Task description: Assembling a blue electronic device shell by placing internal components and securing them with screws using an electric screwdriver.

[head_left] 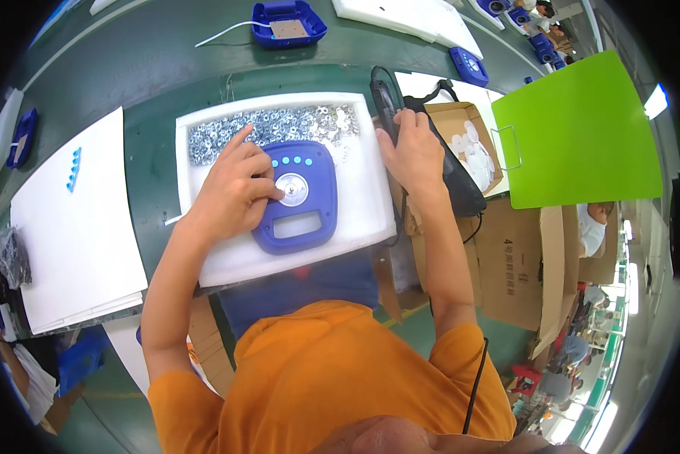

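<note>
A blue plastic panel with a rectangular handle opening lies on a white foam tray. Four light-blue dots run along its upper part, and a round clear-and-silver disc sits at its middle. My left hand reaches over the panel's left side. One fingertip touches the disc, another finger points outward, and the others are bent. Small metal nuts fill the tray's far end. Right of the tray, my right hand is closed around a slim black tool with a looped cord; its tip is hidden.
White sheets lie at left with a small blue strip on them. A blue housing with a white cable sits farther back. At right are a black pouch, a cardboard box of white discs and a green board.
</note>
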A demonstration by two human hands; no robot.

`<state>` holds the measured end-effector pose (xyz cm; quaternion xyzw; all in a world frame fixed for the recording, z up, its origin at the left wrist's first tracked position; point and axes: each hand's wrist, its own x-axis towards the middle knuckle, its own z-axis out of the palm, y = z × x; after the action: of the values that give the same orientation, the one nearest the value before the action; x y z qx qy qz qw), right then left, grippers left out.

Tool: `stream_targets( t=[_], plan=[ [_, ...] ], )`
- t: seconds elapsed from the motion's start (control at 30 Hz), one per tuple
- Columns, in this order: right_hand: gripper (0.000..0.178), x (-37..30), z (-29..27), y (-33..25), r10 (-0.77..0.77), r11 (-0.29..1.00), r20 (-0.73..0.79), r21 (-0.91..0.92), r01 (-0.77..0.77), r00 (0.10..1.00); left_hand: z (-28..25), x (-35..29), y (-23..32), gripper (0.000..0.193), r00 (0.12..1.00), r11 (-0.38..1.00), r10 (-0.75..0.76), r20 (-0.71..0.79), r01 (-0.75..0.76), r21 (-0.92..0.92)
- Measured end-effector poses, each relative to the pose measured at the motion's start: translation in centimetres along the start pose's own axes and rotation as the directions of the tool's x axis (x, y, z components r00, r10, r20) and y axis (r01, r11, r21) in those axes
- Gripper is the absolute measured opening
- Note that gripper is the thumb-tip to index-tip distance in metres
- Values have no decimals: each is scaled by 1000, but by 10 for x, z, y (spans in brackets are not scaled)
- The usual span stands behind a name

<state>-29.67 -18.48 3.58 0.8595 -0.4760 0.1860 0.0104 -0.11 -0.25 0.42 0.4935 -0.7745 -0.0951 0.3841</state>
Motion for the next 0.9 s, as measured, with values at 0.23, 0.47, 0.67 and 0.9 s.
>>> stream_targets(
  t=[0.23,0.47,0.67,0.9],
  plan=[
    [50,23,13,21,99,955,153,-291,-51,983,3,2,-1,33,999,999,34,-31,-34,5],
    [50,23,-2,37,273,961,180,-23,-274,945,1,-1,-1,28,1000,998,23,-2,-23,56],
    [36,0,-77,73,510,128,134,965,-229,849,1,-2,2,33,1000,999,26,2,-26,19],
    [47,-41,-104,-3,367,-303,-86,930,207,926,2,2,-2,32,999,999,34,-20,-34,3]
  ],
)
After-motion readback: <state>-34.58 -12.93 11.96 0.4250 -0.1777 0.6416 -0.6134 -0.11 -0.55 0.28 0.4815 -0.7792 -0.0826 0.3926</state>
